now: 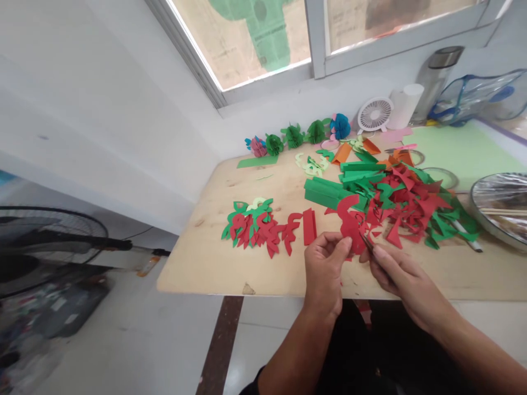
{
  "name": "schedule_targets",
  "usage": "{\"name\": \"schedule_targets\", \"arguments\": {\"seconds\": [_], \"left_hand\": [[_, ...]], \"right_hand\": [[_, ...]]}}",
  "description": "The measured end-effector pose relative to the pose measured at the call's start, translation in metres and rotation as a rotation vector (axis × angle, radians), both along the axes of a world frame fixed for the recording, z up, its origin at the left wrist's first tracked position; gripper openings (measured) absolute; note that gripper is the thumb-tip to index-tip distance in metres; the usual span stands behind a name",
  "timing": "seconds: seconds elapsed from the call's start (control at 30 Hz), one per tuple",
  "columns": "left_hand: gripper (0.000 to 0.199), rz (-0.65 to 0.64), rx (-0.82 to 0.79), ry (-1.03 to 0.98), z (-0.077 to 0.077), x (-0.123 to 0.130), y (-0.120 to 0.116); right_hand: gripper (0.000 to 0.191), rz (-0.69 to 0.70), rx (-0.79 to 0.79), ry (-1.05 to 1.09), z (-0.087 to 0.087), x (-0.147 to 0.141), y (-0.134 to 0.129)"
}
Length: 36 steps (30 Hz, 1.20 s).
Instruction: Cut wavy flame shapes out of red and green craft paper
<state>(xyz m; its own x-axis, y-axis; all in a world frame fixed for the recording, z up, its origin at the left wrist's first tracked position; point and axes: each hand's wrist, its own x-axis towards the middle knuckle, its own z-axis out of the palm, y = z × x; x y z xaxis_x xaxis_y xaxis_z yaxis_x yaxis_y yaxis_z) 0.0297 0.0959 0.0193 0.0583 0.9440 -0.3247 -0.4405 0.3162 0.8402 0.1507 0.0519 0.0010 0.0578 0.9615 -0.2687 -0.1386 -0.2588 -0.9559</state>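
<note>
While L fingers [338, 251] pinch red ppr [349, 226] edge, scissors [366, 242] in R fingers [389, 262]

This looks like a home room with a craft corner: a pale wooden counter [197, 274] stands against plain white walls [164, 99] beneath a white-framed window [267, 88], bearing heaped red and green paper scraps [411, 206], a small round white desk fan [375, 115] and a film-covered bowl [491, 232]. A black caged fan [53, 242] stands by the shiny pale tiled floor [164, 345].
</note>
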Motion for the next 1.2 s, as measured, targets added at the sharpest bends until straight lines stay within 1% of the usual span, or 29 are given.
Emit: {"name": "schedule_targets", "arguments": {"seconds": [0.13,0.23,0.47,0.77,1.0,1.2], "left_hand": [[0.012,0.014,0.024,0.021,-0.001,-0.001,0.000],[0.011,0.007,0.049,0.036,0.000,-0.002,-0.001],[0.010,0.034,0.065,0.019,0.005,0.000,-0.003],[0.011,0.022,0.061,0.019,0.006,0.006,-0.003],[0.013,0.009,0.062,0.028,0.007,0.016,-0.004],[0.014,-0.002,0.048,0.053,0.005,0.020,-0.005]], "right_hand": [[0.037,0.014,-0.009,-0.013,0.000,-0.010,-0.001],[0.037,-0.002,0.004,-0.014,0.000,-0.016,0.001],[0.039,-0.017,0.009,0.022,-0.005,-0.021,0.003],[0.038,-0.023,0.015,0.028,-0.003,-0.015,0.001],[0.037,-0.028,0.024,0.044,-0.006,-0.008,0.002],[0.037,-0.037,0.008,0.070,-0.008,-0.001,-0.001]]}}
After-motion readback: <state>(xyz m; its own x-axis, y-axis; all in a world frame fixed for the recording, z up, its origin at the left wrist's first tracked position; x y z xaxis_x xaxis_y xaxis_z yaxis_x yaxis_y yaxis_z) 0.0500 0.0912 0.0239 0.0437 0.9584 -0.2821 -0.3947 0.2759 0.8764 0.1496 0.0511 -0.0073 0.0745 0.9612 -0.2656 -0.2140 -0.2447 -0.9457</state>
